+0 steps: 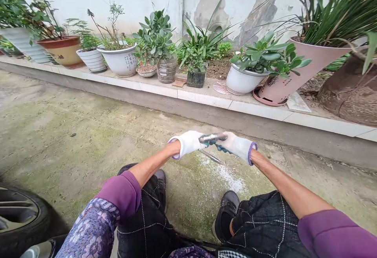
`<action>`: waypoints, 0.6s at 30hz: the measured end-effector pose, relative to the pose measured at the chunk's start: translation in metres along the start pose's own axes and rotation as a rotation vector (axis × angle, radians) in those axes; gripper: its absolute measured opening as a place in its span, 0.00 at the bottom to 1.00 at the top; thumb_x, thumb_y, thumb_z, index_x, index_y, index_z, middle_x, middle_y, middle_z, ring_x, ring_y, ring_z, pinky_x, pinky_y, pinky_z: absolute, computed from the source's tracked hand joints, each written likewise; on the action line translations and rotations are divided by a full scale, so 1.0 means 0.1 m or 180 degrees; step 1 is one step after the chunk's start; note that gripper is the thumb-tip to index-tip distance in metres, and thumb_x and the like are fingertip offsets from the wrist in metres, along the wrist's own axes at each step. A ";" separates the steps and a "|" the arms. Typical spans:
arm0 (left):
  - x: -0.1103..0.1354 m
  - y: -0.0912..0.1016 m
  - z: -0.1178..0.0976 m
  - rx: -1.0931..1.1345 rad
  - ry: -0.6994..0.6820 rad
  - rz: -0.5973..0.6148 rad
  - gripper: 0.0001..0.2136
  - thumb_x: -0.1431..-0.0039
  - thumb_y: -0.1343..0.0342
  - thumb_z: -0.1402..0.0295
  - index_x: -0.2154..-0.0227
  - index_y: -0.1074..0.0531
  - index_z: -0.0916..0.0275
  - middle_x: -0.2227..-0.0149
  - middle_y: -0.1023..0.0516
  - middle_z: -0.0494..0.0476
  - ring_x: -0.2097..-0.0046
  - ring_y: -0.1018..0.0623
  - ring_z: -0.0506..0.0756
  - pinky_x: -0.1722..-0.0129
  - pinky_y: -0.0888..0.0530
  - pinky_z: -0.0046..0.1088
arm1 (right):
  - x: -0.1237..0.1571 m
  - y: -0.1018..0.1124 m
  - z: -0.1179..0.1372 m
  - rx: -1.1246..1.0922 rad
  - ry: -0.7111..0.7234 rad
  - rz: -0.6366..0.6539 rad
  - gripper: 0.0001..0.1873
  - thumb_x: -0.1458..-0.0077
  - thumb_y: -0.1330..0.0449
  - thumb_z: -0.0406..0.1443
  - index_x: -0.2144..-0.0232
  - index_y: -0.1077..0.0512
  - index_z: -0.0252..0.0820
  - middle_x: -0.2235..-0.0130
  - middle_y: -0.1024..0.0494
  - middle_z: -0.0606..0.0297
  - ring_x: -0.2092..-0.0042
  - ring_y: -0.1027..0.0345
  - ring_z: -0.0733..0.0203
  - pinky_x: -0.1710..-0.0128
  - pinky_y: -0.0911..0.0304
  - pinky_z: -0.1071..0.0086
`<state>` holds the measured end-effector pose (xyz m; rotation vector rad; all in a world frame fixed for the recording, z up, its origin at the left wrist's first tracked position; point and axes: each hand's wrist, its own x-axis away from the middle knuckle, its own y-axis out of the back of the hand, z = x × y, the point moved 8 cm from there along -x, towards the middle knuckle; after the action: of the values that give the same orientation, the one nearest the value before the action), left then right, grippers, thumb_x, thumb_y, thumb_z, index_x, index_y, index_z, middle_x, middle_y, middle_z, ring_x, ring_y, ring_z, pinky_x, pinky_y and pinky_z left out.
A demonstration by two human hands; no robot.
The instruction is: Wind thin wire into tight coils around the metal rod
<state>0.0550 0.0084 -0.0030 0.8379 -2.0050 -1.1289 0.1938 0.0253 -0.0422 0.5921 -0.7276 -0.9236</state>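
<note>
Both my hands wear white knit gloves with purple cuffs and meet in front of my knees. My left hand (188, 143) is closed around a silvery cylindrical piece (209, 138). My right hand (237, 146) is closed on a tool with a dark green grip (220, 149); a thin metal blade (211, 156) points down and left from it. I cannot tell whether the silvery piece and the blade belong to one tool. Below the hands lies a patch of white powder (229, 177) on the mossy concrete ground (73, 144).
A raised tiled ledge (188, 93) along the wall carries several potted plants, among them a white pot (120, 59) and a tilted pink pot (297, 73). My shoes (226, 209) rest on the ground. A tyre (20, 218) shows at bottom left.
</note>
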 end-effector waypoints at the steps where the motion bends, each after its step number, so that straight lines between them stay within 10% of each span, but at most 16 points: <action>1: -0.03 0.09 0.08 0.0009 0.0103 -0.0085 0.16 0.32 0.46 0.60 0.51 0.21 0.63 0.62 0.15 0.58 0.63 0.17 0.56 0.66 0.25 0.25 | 0.01 -0.01 0.04 -0.0025 -0.0022 -0.0036 0.18 0.39 0.49 0.39 0.58 0.21 0.38 0.70 0.22 0.61 0.74 0.35 0.63 0.74 0.42 0.70; 6: -0.14 -0.11 0.40 -0.1074 0.0589 0.0404 0.12 0.41 0.39 0.74 0.55 0.19 0.68 0.60 0.15 0.69 0.58 0.15 0.65 0.56 0.21 0.37 | 0.10 -0.29 0.57 0.1230 0.0413 0.0399 0.16 0.38 0.48 0.37 0.62 0.20 0.41 0.66 0.19 0.59 0.68 0.30 0.59 0.69 0.43 0.68; 9: -0.10 -0.61 0.25 -0.1663 0.0123 0.1190 0.19 0.63 0.31 0.86 0.63 0.18 0.72 0.61 0.16 0.76 0.57 0.16 0.73 0.55 0.20 0.46 | 0.14 -0.40 0.65 0.1751 0.0353 0.0703 0.13 0.40 0.45 0.36 0.63 0.20 0.41 0.65 0.18 0.57 0.66 0.28 0.56 0.69 0.44 0.67; 12: 0.00 -0.85 -0.03 -0.1717 -0.0369 0.1380 0.16 0.56 0.35 0.85 0.61 0.18 0.71 0.63 0.16 0.75 0.57 0.15 0.71 0.55 0.20 0.45 | 0.09 -0.31 0.50 0.1596 0.0372 0.0541 0.13 0.41 0.46 0.34 0.65 0.20 0.41 0.64 0.18 0.58 0.66 0.29 0.57 0.67 0.44 0.67; 18: 0.01 -0.25 -0.08 -0.0614 -0.0127 0.0610 0.09 0.40 0.43 0.71 0.60 0.19 0.66 0.68 0.17 0.62 0.66 0.18 0.59 0.68 0.25 0.27 | -0.08 -0.08 0.10 0.0380 0.0385 0.0113 0.16 0.43 0.47 0.36 0.64 0.20 0.39 0.67 0.21 0.62 0.67 0.32 0.59 0.66 0.39 0.69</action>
<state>0.0658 -0.0066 -0.0212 0.5176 -1.9251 -1.2118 0.1794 0.0272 -0.0441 0.7319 -0.6853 -0.8081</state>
